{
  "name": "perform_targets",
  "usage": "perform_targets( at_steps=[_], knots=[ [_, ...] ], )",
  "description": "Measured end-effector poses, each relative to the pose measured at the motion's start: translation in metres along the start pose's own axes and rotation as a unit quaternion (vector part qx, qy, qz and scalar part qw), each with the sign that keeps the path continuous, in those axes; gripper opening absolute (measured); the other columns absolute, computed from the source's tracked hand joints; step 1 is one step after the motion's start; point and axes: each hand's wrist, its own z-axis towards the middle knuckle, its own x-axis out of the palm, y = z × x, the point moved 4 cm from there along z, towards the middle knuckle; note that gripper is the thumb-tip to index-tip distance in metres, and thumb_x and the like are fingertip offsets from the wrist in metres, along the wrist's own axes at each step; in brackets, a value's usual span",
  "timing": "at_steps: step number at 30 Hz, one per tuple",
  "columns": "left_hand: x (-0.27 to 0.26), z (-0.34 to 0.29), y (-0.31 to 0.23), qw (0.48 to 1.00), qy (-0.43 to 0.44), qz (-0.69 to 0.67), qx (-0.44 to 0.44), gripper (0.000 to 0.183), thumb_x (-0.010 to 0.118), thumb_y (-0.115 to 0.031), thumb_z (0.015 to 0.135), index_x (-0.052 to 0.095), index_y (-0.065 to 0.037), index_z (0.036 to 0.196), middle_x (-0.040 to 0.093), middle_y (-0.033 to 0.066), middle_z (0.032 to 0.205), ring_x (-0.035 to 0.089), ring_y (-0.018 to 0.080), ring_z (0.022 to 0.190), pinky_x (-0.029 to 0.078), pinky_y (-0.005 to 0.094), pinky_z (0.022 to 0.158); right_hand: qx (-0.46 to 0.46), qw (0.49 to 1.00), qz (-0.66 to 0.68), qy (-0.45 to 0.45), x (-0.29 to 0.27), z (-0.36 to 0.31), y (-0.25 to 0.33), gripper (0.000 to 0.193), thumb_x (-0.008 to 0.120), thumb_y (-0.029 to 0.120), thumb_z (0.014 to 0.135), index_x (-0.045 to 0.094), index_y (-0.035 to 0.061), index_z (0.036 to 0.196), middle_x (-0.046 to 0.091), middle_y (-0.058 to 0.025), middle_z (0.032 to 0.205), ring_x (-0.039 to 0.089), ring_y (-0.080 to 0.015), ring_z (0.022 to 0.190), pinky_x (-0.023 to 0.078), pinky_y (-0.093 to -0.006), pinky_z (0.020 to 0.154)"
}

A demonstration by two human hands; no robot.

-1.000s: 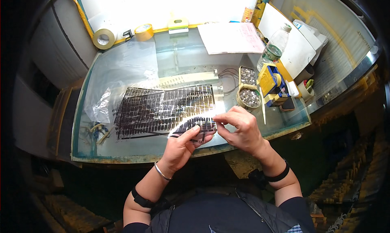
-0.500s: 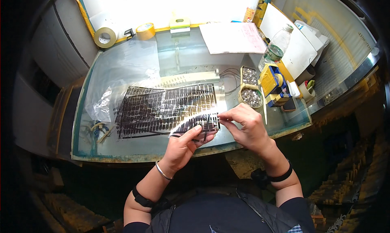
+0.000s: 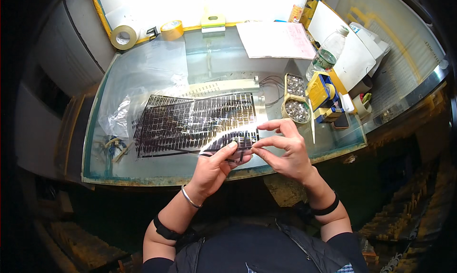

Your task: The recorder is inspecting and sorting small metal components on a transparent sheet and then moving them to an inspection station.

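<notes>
Sheets of clear film printed with rows of small black bars [image 3: 190, 123] overlap above the glass tabletop [image 3: 147, 170]. My left hand [image 3: 209, 173] grips their near right corner, its thumb on top and its fingers underneath. At the right edge of the film, my right hand [image 3: 290, 154] has its thumb and a finger pinched together by the corner. The index finger of that hand stretches higher along the same edge. Glare whitens part of the film close to my left thumb.
Behind the film lies a pale perforated strip [image 3: 223, 85] with dark wires. To the right are two small baskets of bits [image 3: 296, 110], a tape dispenser [image 3: 320, 93] and a plastic bottle [image 3: 330, 52]. Tape rolls [image 3: 124, 37] and paper sheets [image 3: 276, 40] line the back.
My right hand's fingers have spread: the index has lifted away from the thumb along the film's edge, and the thumb has moved lower toward the corner. My left hand keeps its grip.
</notes>
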Motion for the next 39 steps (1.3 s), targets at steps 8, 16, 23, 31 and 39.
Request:
perform_targets(
  at_steps=[8, 16, 23, 31, 39],
  knots=[
    [-0.003, 0.001, 0.002, 1.0, 0.0, 0.003, 0.001, 0.027, 0.051, -0.01, 0.095, 0.052, 0.003, 0.118, 0.064, 0.0156, 0.106, 0.065, 0.0231, 0.095, 0.053, 0.0357, 0.086, -0.071, 0.992, -0.105, 0.021, -0.005, -0.003, 0.006, 0.024, 0.079, 0.012, 0.065, 0.074, 0.0198, 0.087, 0.059, -0.0078, 0.114, 0.051, -0.0264, 0.106, 0.034, -0.038, 0.091],
    [-0.003, 0.0, 0.002, 1.0, -0.002, 0.001, -0.002, 0.025, 0.05, -0.009, 0.095, 0.053, 0.003, 0.117, 0.064, 0.0151, 0.106, 0.065, 0.023, 0.095, 0.053, 0.036, 0.087, -0.131, 0.979, -0.158, 0.005, -0.003, -0.009, 0.005, 0.032, 0.079, 0.013, 0.062, 0.074, 0.0256, 0.091, 0.058, -0.0043, 0.116, 0.05, -0.025, 0.105, 0.031, -0.0369, 0.09],
    [-0.002, 0.0, 0.001, 1.0, 0.003, 0.004, 0.003, 0.024, 0.05, -0.008, 0.095, 0.054, 0.003, 0.116, 0.065, 0.0141, 0.105, 0.065, 0.0219, 0.094, 0.053, 0.0346, 0.086, -0.138, 0.976, -0.166, -0.016, -0.003, -0.01, 0.005, 0.032, 0.077, 0.012, 0.06, 0.073, 0.0247, 0.089, 0.061, -0.0021, 0.11, 0.052, -0.0238, 0.101, 0.031, -0.0371, 0.088],
    [-0.001, 0.0, 0.001, 1.0, -0.004, 0.01, -0.002, 0.025, 0.051, -0.008, 0.094, 0.055, 0.001, 0.117, 0.064, 0.0115, 0.107, 0.063, 0.019, 0.096, 0.051, 0.0346, 0.087, -0.195, 0.965, -0.172, -0.036, 0.003, -0.016, -0.005, 0.021, 0.069, 0.008, 0.067, 0.068, 0.0162, 0.087, 0.062, 0.0051, 0.096, 0.054, -0.0172, 0.097, 0.028, -0.0389, 0.085],
    [-0.008, 0.001, 0.004, 1.0, -0.011, 0.0, 0.01, 0.024, 0.053, -0.005, 0.091, 0.056, -0.002, 0.114, 0.064, 0.0085, 0.104, 0.062, 0.0176, 0.096, 0.05, 0.0331, 0.084, -0.201, 0.963, -0.167, -0.068, 0.006, -0.018, -0.007, 0.02, 0.069, 0.008, 0.067, 0.067, 0.0126, 0.086, 0.062, 0.0043, 0.093, 0.055, -0.0168, 0.093, 0.029, -0.0377, 0.084]
  ],
)
